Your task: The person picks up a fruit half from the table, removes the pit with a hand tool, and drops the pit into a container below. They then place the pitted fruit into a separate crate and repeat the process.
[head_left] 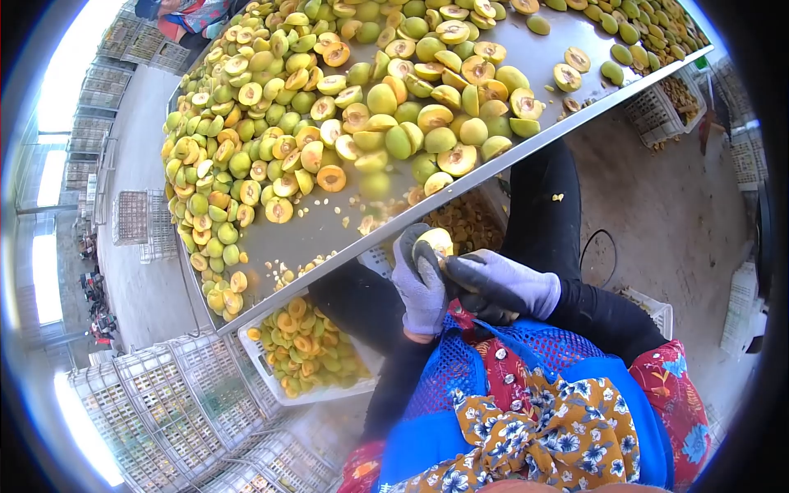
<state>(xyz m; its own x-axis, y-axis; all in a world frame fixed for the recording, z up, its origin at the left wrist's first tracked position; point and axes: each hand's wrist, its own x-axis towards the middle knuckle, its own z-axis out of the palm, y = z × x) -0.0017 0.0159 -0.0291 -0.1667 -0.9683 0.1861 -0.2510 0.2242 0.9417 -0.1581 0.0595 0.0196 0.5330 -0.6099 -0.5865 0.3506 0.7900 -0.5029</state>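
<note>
My left hand (420, 283), in a grey-and-black glove, is closed round a cut yellow-green fruit half (437, 240), just beyond the table's near edge. Pressed up against it from the right is my right hand (501, 285), gloved in lilac and black, its fingers curled by the fruit; whether a small tool is in it cannot be made out. Many halved and whole-looking green-yellow fruits (382, 99) are heaped on the metal table (283, 238), some cut faces showing orange flesh and brown centres.
Below the table edge stands a white crate (300, 401) of fruit pieces. Small scraps fill a container (468, 220) behind my hands. Another crate (655, 119) is at the upper right. Stacked crates (177, 386) line the lower left. Part of another person (193, 20) shows at the top left.
</note>
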